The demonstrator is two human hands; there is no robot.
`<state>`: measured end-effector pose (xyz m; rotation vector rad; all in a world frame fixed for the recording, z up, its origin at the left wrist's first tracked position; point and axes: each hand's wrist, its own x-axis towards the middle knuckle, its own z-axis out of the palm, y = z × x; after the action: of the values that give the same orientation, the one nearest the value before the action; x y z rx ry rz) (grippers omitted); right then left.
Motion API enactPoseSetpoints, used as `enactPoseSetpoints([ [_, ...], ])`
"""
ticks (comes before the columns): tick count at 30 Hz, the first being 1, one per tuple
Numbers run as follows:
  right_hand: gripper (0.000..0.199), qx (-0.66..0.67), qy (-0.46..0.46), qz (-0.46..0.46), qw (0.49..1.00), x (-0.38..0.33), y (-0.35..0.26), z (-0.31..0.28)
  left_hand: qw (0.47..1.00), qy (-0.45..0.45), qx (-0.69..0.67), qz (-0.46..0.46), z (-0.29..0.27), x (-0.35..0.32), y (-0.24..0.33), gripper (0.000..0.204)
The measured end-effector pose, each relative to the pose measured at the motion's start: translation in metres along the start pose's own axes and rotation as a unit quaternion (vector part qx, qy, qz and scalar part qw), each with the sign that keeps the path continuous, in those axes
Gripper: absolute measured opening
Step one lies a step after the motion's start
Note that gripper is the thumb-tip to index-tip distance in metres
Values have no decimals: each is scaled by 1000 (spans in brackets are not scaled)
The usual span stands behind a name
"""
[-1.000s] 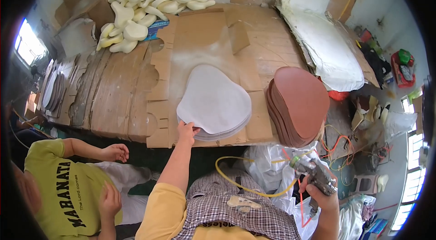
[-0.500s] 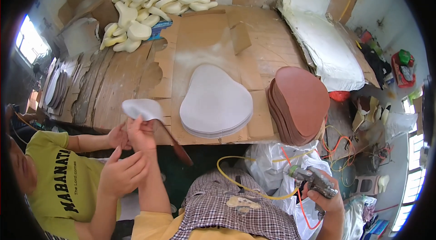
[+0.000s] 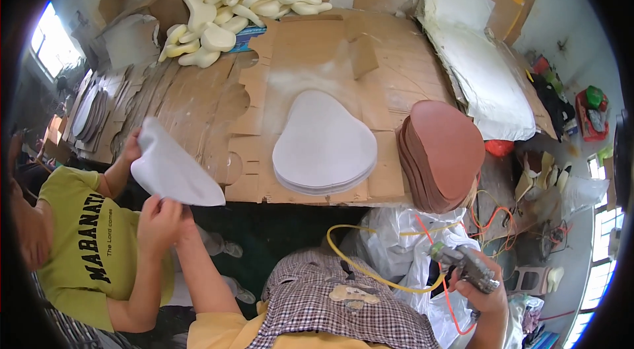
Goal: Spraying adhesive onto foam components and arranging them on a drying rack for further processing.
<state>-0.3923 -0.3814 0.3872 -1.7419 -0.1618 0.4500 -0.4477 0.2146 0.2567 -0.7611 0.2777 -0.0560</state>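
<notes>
My right hand grips a spray gun with a yellow hose and an orange one near it. My left hand is at the lower edge of a pale grey, rounded triangular sheet. A co-worker's hand covers much of it, so its fingers are hidden. The co-worker's other hand holds the sheet's far left edge. On the table before me lies a stack of similar pale sheets. To its right stands a taller stack of reddish-brown sheets.
Cream foam saddle-shaped pads are heaped at the back left of the cardboard-covered table. A white-covered board lies at the back right. The co-worker in a yellow-green shirt is close on my left. White plastic sacking hangs below the table.
The pale sheet has moved left and toward the co-worker, whose hands now reach its edges. My left hand has moved down with it. The spray gun remains in my right hand.
</notes>
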Motion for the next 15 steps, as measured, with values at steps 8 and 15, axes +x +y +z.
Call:
enactPoseSetpoints([
  [8, 54, -15, 16, -66, 998, 47, -10, 37, 754, 74, 232, 610, -134, 33, 84, 47],
  [15, 53, 5, 97, -70, 993, 49, -10, 22, 752, 241, 286, 543, -202, 50, 75, 32],
])
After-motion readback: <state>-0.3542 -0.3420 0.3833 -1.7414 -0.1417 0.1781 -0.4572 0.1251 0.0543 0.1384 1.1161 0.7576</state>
